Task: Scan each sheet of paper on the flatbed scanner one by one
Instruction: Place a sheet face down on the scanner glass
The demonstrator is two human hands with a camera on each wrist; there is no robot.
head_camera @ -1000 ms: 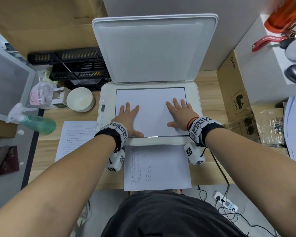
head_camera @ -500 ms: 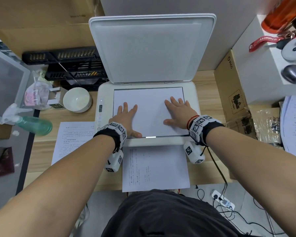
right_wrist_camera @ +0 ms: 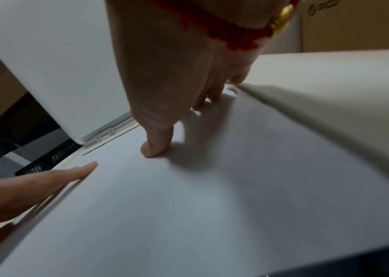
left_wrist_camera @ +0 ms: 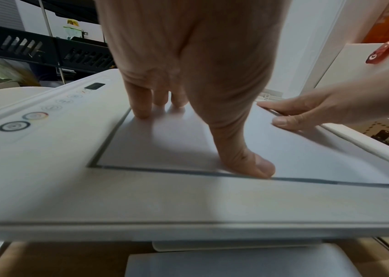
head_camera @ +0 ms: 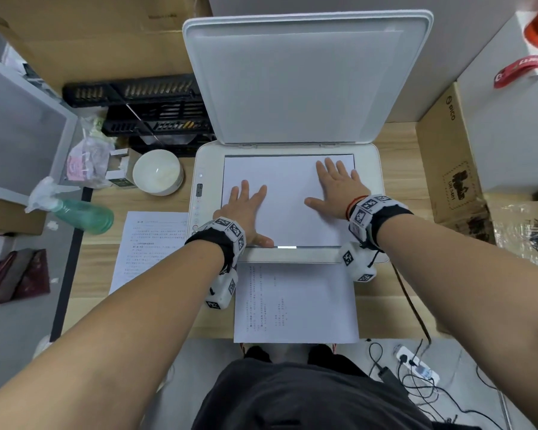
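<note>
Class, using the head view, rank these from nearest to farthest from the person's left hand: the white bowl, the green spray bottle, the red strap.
From the left hand:
1. White bowl, just left of the scanner.
2. Green spray bottle, farther left, lying at the desk edge.
3. Red strap, far right, on the white box.

The head view looks steeply down from above the person's chest onto the table (head_camera: 395,293), facing the scanner (head_camera: 367,256) and its raised lid (head_camera: 308,76). The left wrist view sits low at the scanner's near edge, very close, looking along the left hand (left_wrist_camera: 188,61) across the sheet (left_wrist_camera: 165,146) towards the right hand (left_wrist_camera: 335,110). The right wrist view is just as near, tilted, looking along the right hand (right_wrist_camera: 172,61) towards the lid's hinge. All three share the sheet and both hands
</note>
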